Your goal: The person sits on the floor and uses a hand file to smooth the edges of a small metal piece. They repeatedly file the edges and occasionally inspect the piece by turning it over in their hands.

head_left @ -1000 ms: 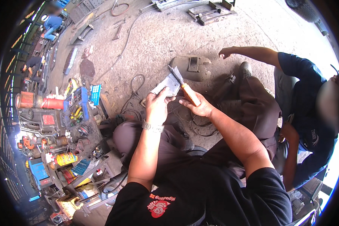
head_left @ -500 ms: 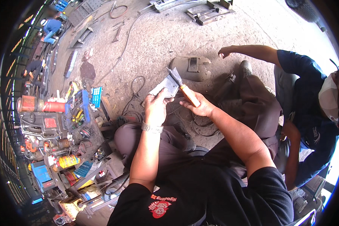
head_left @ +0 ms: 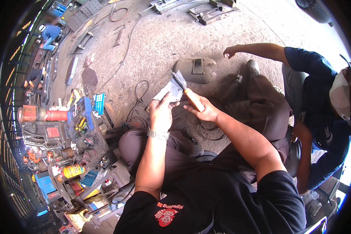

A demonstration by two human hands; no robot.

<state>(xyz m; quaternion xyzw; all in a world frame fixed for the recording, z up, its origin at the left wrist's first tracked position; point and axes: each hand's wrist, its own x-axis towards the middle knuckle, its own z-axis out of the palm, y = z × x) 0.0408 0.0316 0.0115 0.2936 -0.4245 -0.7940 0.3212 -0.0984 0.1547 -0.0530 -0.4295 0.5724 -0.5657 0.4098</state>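
My left hand (head_left: 162, 110) grips a flat grey metal plate (head_left: 168, 92), thumb on its upper face. In my right hand (head_left: 206, 109) is a hand tool with an orange ribbed handle (head_left: 194, 100); the fingers are wrapped round it. Its dark metal end (head_left: 179, 80) lies against the plate's right edge, and I cannot make out the exact kind of tool. Just beyond, on the floor, rests a dusty welding mask (head_left: 206, 71) with a rectangular window.
A co-worker (head_left: 318, 89) in dark blue sits close on my right, one arm stretched toward the mask. Tools, an open blue case (head_left: 82, 117) and a yellow can (head_left: 71, 171) crowd the left. Cables (head_left: 138, 95) cross the floor. Metal frames (head_left: 212, 13) lie farther off.
Both hands keep their hold on the plate and the tool, which have barely shifted. The view has moved slightly.
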